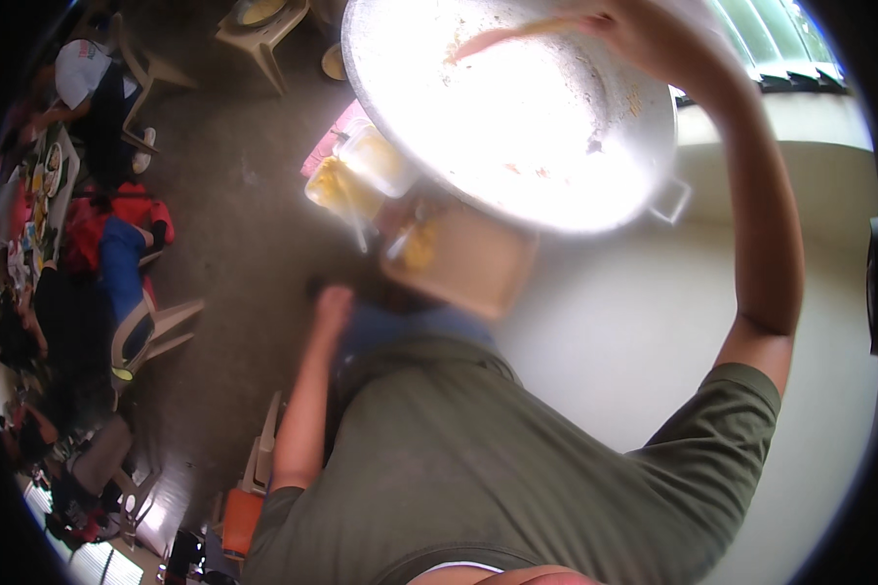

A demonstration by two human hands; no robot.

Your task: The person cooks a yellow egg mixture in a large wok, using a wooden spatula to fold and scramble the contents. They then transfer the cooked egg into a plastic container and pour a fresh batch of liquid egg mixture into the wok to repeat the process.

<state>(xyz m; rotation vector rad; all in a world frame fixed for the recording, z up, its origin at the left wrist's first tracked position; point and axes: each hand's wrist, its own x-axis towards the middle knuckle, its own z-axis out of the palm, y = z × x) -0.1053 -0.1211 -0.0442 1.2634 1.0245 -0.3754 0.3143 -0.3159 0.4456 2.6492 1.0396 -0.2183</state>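
Note:
A large, shallow metal pan (517, 127) fills the upper middle, its inside brightly glaring and dotted with brown food bits. My right hand (644, 34) reaches over its far right part, closed around a slim wooden spatula (498, 39) whose broader end lies over the pan. My left hand (334, 304) hangs low beside my left hip, away from the pan; its fingers are curled, and a small dark shape by it is too blurred to name. Nearer me than the pan is a tan tray (478, 258) with yellow food and a pale utensil.
Left of the pan stand a plastic container of yellow food (337, 190) and a whitish container (376, 156). Plastic chairs (166, 322) and several people sit around a long table (63, 185) at left. A pale wall (605, 322) runs along my right, below a louvred window (766, 34).

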